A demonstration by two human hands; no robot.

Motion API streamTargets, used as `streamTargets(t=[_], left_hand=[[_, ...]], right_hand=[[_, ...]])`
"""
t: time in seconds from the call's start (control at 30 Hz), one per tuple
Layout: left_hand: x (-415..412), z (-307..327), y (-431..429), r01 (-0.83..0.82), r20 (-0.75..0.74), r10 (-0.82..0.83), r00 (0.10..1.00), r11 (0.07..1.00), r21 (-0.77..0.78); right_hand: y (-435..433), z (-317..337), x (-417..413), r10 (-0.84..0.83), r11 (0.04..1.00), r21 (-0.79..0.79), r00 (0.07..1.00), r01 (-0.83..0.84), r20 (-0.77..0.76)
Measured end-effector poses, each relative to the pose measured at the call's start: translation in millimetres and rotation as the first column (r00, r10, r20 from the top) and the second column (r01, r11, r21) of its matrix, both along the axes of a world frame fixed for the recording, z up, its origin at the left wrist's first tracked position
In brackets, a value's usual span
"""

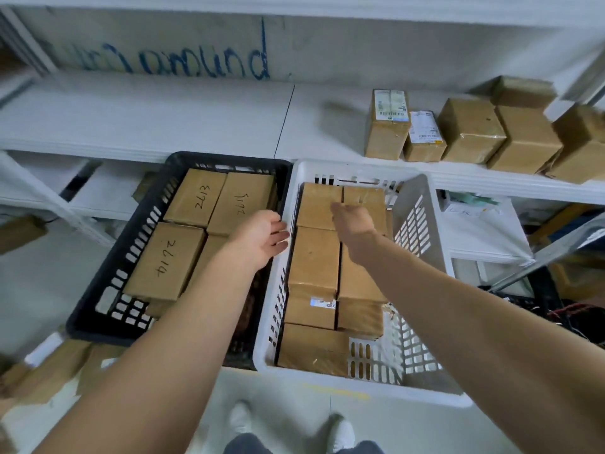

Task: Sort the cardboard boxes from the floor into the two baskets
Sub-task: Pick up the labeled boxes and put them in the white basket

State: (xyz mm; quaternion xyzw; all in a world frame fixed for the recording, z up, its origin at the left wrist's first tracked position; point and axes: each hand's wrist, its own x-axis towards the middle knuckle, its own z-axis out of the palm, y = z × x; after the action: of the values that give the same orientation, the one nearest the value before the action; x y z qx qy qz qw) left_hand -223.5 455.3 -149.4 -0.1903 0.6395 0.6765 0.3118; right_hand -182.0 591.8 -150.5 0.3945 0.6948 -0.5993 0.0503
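Observation:
Two baskets stand side by side on the floor in front of me. The black basket (98, 303) on the left holds several cardboard boxes with handwritten numbers, such as one marked 2614 (165, 260). The white basket (419, 204) on the right holds several plain cardboard boxes (314, 257). My left hand (262, 237) hovers over the rims where the baskets meet, fingers apart and empty. My right hand (352, 221) reaches over the far boxes in the white basket, fingers pointing down, holding nothing that I can see.
A white shelf (196, 119) runs behind the baskets, with several taped cardboard boxes (471, 132) at its right end. More cardboard boxes (49, 368) lie on the floor at lower left. Cables and clutter (569, 316) sit at the right. My feet (340, 434) stand below the white basket.

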Motion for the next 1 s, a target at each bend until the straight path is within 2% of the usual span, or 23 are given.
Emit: streamTargets(t=[0.2, 0.33, 0.47, 0.57, 0.8, 1.0], left_hand=[[-43.4, -6.3, -87.7, -0.073, -0.144, 0.054, 0.988, 0.989, -0.132], [-77.2, -24.3, -154.3, -0.098, -0.183, 0.038, 0.982, 0.94, -0.328], [-110.1, -47.9, -210.3, 0.037, -0.172, -0.154, 0.973, 0.84, -0.541], [-133.6, -66.5, -235.1, 0.162, -0.134, -0.306, 0.943, 0.77, -0.618], [-161.7, -97.5, -253.4, 0.377, -0.035, -0.51, 0.86, 0.679, -0.63], [-167.4, -115.6, -252.8, 0.46, 0.014, -0.575, 0.818, 0.639, -0.617]], right_hand=[[-68.8, 2.9, -38.6, 0.097, 0.991, -0.091, 0.994, -0.101, -0.047], [-121.6, -17.4, -61.9, 0.131, 0.982, -0.137, 0.991, -0.13, -0.008], [-165.4, -33.8, -75.6, 0.094, 0.987, -0.142, 0.989, -0.078, 0.11], [-182.4, -45.6, -86.2, 0.021, 0.993, -0.121, 0.986, -0.001, 0.163], [-202.6, -72.3, -86.2, -0.056, 0.993, -0.087, 0.954, 0.085, 0.293], [-212.6, -89.3, -86.5, -0.084, 0.984, -0.121, 0.937, 0.132, 0.339]])
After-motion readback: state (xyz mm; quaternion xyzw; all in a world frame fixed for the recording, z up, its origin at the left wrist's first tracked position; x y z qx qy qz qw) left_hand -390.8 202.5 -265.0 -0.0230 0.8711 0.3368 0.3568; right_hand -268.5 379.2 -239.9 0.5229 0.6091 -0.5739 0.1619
